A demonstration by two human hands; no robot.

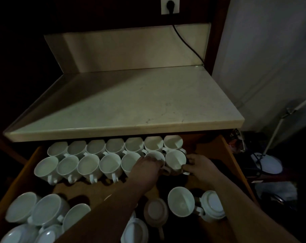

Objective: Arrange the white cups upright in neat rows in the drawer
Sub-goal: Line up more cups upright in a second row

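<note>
Head view: I'm closing the second row of cups. My left hand is curled over one white ceramic cup, and my right hand pinches the end white cup. Next I'd square both into line.

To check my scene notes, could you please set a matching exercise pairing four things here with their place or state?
Things:
1. black plug
2. pale stone countertop
3. right hand
4. white ceramic cup at front right

Places or states:
A. in the wooden drawer, showing its base
B. grips the right end cup of the second row
C. in the white wall socket
D. overhangs the back row of cups

Pairs: 1-C, 2-D, 3-B, 4-A.
</note>
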